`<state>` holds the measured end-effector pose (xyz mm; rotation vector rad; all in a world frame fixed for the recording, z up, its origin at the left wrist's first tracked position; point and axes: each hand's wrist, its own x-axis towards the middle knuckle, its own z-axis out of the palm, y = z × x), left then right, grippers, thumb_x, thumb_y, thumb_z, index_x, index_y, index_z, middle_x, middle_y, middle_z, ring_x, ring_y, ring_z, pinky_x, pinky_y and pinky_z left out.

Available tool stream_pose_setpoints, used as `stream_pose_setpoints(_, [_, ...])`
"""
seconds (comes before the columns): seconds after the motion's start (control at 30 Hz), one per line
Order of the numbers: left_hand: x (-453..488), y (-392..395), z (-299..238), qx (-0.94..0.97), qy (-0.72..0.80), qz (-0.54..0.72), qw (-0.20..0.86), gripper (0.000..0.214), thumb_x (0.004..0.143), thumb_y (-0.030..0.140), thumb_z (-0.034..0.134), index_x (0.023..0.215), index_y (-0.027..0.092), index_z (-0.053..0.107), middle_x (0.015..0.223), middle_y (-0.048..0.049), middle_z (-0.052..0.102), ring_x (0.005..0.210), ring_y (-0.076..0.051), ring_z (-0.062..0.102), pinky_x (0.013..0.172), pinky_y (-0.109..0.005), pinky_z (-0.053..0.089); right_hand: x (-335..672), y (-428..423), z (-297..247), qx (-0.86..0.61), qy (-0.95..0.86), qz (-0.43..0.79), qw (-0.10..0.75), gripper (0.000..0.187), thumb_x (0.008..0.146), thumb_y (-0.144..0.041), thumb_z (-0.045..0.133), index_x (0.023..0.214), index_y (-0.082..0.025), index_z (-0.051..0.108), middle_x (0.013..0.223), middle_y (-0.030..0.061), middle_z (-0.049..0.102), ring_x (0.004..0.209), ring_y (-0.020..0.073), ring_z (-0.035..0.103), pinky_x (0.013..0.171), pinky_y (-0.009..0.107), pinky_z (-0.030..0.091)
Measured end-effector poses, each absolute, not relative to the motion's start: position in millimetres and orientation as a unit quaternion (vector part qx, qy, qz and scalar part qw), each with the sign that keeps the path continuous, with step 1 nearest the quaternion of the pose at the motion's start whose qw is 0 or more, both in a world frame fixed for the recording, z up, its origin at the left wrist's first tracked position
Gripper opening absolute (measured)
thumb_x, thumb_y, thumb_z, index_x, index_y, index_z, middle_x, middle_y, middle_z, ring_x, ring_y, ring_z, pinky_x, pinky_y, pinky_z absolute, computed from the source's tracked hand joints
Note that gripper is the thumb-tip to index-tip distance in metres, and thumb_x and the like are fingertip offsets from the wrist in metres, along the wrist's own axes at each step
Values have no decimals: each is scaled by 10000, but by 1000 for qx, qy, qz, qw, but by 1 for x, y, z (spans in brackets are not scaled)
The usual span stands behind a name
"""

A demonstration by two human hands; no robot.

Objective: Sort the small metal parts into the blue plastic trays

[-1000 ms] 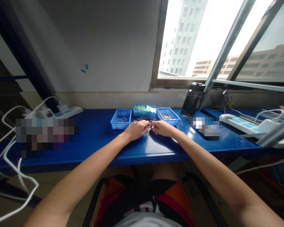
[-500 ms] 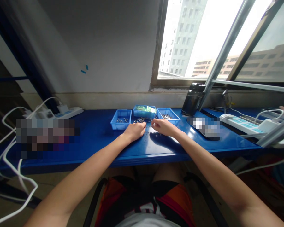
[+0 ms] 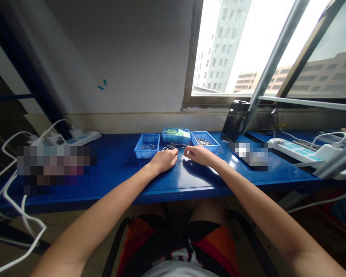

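Note:
My left hand [image 3: 164, 159] and my right hand [image 3: 197, 154] rest on the blue table [image 3: 118, 169], close together, fingers curled in a pinch. A loose pile of small metal pins [image 3: 173, 146] lies just beyond them. What the fingers hold is too small to make out. Behind the pile stand three blue trays: the left tray [image 3: 147, 145] with a few pins, the middle tray [image 3: 175, 135] with green packets, and the right tray [image 3: 204, 141] with more pins.
A black device [image 3: 233, 120] stands by the window frame. White power strips lie at the left [image 3: 80, 137] and right [image 3: 294, 151] with trailing cables. A slanted metal bar [image 3: 271, 65] crosses at the right. My knees and chair show below the table edge.
My hands have drawn slightly apart and moved a little toward the pin pile; the small white item seen between them a second ago no longer shows.

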<state>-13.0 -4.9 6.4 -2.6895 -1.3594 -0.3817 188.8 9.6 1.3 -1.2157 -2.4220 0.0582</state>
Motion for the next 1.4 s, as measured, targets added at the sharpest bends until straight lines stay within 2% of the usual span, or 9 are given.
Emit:
stream_pose_setpoints(0.2, [-11,-10,12,-888,-423,-175,42,232,899,323,338,991,215,521,905,-52,644,831,-197,624,699,-268,461,187,8,2,-421,-887,23,190,199,841,-274,468,918,-186,629,630,10,595,541,99,497,549,199,326])
stream_pose_setpoints(0.43, [-12,-6,10,-901,-393,-185,17,250,879,316,391,1058,233,544,954,-18,634,870,-167,613,741,-244,460,184,3,6,-406,-885,46,224,221,863,-270,436,945,-187,623,626,4,605,530,92,500,550,192,331])
stream_pose_setpoints(0.77, [-12,-4,9,-905,-380,-188,14,207,866,274,414,996,222,566,976,-27,623,892,-163,600,780,-249,456,183,1,6,-400,-887,52,225,238,866,-334,450,924,-182,623,620,4,596,529,92,492,533,191,321])
stream_pose_setpoints(1.07, [-12,-9,11,-898,-399,-184,21,149,806,272,469,932,213,520,787,-12,635,728,-181,620,646,-251,455,186,7,4,-429,-878,28,210,200,847,-285,459,930,-197,618,642,2,601,543,94,502,544,198,325])
stream_pose_setpoints(1.27, [-13,-3,7,-898,-409,-162,20,177,858,311,404,920,216,540,837,-29,654,771,-195,626,642,-252,447,187,7,4,-435,-877,48,199,201,818,-296,503,955,-198,612,637,-7,605,543,93,502,543,197,328])
stream_pose_setpoints(1.4, [-15,-2,6,-905,-396,-155,30,190,870,312,400,922,215,556,883,-33,653,795,-191,623,644,-243,446,186,4,5,-417,-885,41,201,204,837,-300,472,918,-194,627,647,5,607,541,89,497,539,194,327])
